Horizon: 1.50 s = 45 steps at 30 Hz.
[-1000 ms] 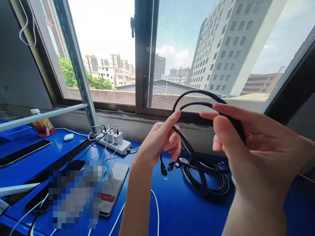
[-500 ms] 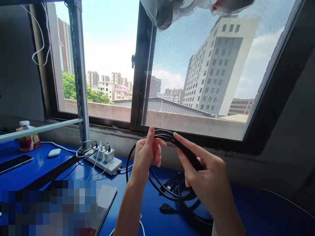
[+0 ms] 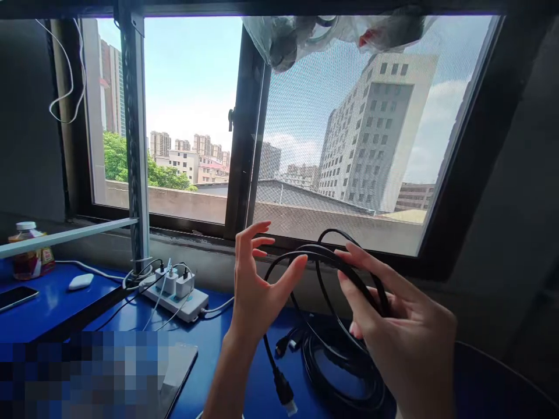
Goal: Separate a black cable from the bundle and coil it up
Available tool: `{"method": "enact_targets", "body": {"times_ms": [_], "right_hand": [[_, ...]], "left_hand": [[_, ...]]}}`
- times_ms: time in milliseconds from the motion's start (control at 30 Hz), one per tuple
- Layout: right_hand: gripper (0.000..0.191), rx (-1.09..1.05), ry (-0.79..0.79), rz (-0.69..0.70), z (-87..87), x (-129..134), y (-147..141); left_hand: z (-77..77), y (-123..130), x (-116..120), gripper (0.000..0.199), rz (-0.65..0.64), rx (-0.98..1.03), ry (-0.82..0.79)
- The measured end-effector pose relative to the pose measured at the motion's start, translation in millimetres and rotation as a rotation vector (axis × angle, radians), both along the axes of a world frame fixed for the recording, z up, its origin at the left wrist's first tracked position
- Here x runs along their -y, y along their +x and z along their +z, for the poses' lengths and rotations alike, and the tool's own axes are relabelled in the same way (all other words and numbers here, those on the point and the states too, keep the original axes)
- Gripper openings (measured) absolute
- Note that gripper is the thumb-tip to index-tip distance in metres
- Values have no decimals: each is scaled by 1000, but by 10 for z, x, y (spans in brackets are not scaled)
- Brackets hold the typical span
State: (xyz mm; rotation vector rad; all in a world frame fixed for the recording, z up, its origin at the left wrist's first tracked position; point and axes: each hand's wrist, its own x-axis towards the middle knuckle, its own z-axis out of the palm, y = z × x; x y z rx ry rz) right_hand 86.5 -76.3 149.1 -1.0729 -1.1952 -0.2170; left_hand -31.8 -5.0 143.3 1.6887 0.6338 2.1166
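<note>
My right hand (image 3: 406, 326) is closed around several loops of a black cable (image 3: 364, 279), thumb and fingers pinching the coil above the table. A loop arcs left from it, and one end hangs down below my left wrist with a black plug (image 3: 283, 387) whose metal tip looks like HDMI. Beside the loop is my left hand (image 3: 253, 285), open, its fingers curved and apart and its thumb at the loop's edge. Whether that thumb touches the cable I cannot tell. Under my right hand, more coiled black cable (image 3: 308, 372) lies on the blue table, partly hidden.
A white power strip (image 3: 192, 308) with chargers stands by the shelf post (image 3: 138, 145). Further left are a white case (image 3: 81, 281), a phone (image 3: 17, 297) and a bottle (image 3: 32, 256). A tablet-like device (image 3: 186, 361) lies front left. Behind is a window (image 3: 244, 169).
My left hand has come off the cable and its fingers have spread. My right hand has shifted right with the loops, which now hang wider. A plug end now dangles in sight.
</note>
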Motion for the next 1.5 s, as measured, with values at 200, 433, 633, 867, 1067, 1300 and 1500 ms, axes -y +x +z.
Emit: {"method": "enact_targets", "body": {"times_ms": [200,433,633,867,1067,1300,1500], "right_hand": [[28,399,62,79,-28,0,-14],[16,63,314,-123,-48,14,-116],[41,-132,146,0,-39,-157,-29],[59,-148,-160,-72,-128,-433,217],[44,-103,-237,152,-118,-435,126],[43,-61,-352,450,-69,-338,89],[60,-214,-223,440,-31,-275,-11]], "left_hand": [[-171,119,-214,64,-304,-328,-155],[-292,211,-483,34,-386,-271,-385],[-256,77,-492,58,-531,-117,-456],[-244,-111,-516,62,-676,-117,-557],[-189,-85,-369,58,-700,-294,-590],[-85,-143,-245,47,-526,-163,-544],[-75,-56,-238,51,-528,-84,-582]]}}
